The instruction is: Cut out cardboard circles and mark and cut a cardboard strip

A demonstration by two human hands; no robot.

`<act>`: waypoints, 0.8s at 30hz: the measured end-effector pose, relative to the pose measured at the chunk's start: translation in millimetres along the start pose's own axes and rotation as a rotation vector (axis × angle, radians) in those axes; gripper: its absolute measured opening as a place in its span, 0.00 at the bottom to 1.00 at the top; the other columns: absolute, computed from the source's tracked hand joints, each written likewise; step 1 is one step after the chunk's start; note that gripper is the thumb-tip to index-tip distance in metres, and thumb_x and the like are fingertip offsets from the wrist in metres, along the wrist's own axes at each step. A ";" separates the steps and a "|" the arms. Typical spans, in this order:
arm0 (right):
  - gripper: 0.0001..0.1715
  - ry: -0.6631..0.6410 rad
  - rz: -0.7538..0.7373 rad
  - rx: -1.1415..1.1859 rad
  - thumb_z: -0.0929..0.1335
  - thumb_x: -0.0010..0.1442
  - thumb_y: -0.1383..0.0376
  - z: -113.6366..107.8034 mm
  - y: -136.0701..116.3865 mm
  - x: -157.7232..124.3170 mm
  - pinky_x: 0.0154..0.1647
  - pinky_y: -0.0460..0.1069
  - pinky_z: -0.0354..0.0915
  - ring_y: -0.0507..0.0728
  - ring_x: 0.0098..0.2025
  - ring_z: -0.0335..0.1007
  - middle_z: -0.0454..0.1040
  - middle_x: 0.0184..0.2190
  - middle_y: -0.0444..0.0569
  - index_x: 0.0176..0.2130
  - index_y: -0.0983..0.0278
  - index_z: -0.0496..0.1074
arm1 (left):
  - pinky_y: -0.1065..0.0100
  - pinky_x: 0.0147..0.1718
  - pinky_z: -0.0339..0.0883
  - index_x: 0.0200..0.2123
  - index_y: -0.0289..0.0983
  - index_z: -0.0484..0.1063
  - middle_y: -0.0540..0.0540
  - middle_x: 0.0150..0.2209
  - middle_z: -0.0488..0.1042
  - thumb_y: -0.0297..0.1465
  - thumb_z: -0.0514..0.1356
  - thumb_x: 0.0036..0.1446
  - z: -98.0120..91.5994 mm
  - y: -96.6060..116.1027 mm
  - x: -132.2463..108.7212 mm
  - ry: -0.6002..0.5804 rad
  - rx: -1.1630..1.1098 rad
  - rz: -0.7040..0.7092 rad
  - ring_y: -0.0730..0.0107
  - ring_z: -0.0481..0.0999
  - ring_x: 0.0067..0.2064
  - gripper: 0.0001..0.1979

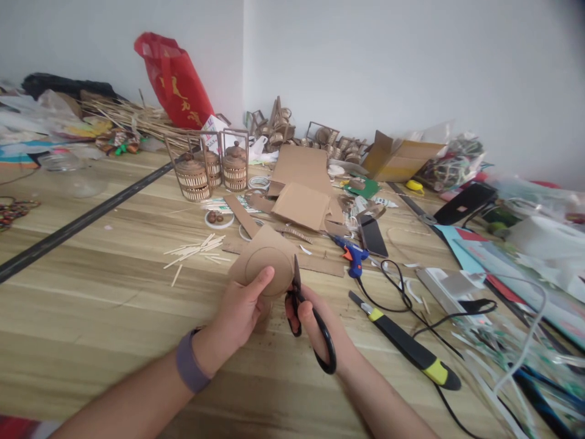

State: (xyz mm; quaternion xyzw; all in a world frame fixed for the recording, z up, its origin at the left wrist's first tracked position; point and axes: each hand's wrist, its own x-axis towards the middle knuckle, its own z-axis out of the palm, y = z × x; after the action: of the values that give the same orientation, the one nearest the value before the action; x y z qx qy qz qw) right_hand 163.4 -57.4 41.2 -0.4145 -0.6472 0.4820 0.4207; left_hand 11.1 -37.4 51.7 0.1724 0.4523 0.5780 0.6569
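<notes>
The person is partway through cutting a cardboard piece point(267, 259) that has a pencilled circle on it, held up just above the table point(114, 292). The left hand point(240, 311) is clamped on its lower edge, with the thumb pressed on the face inside the circle. The right hand point(320, 329) is closed through the loops of black scissors point(296, 291), whose blades stand nearly upright at the right edge of the card.

Following that curve looks to me like a matter of turning the card into the blades a little at a time.

Further back, a small white dish point(219, 218) holds a few brown bits. An open cardboard box point(400, 160) lies tipped by the wall, and I cannot tell what is in it. Two lidded wicker jars point(234, 166) stand shut.
</notes>
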 end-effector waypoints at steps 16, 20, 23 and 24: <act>0.46 0.030 0.011 -0.075 0.59 0.60 0.27 2.9 2.5 -4.3 0.19 0.48 0.53 0.53 0.17 0.52 0.59 0.15 0.38 0.42 0.64 0.74 | 0.73 0.23 0.66 0.24 0.35 0.80 0.50 0.24 0.81 0.39 0.82 0.26 5.3 5.5 -8.2 -0.010 -0.012 -0.041 0.70 0.76 0.27 0.21; 0.46 0.046 0.024 -0.087 0.59 0.60 0.27 2.6 2.8 -5.6 0.18 0.47 0.51 0.52 0.15 0.52 0.59 0.15 0.37 0.41 0.65 0.74 | 0.72 0.23 0.68 0.22 0.36 0.80 0.50 0.24 0.81 0.38 0.82 0.28 7.1 7.9 -10.5 -0.042 -0.027 -0.043 0.67 0.78 0.28 0.19; 0.47 0.054 0.044 -0.079 0.60 0.58 0.27 2.7 4.6 -6.5 0.15 0.47 0.49 0.51 0.14 0.51 0.58 0.15 0.37 0.42 0.65 0.75 | 0.71 0.23 0.68 0.20 0.36 0.79 0.50 0.20 0.79 0.39 0.82 0.25 8.4 9.3 -11.7 -0.060 -0.035 -0.059 0.64 0.79 0.28 0.21; 0.47 0.056 0.049 -0.079 0.60 0.58 0.27 3.0 5.4 -6.6 0.15 0.46 0.49 0.51 0.14 0.50 0.57 0.15 0.37 0.42 0.65 0.75 | 0.71 0.23 0.68 0.20 0.36 0.79 0.51 0.19 0.77 0.39 0.82 0.25 8.6 9.6 -11.9 -0.067 -0.030 -0.066 0.64 0.79 0.27 0.21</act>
State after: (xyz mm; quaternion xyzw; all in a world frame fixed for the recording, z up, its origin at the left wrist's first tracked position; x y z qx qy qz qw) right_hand 163.3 -63.4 34.5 -0.4598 -0.6433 0.4544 0.4101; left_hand 13.1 -43.1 68.1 0.1667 0.4269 0.5567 0.6928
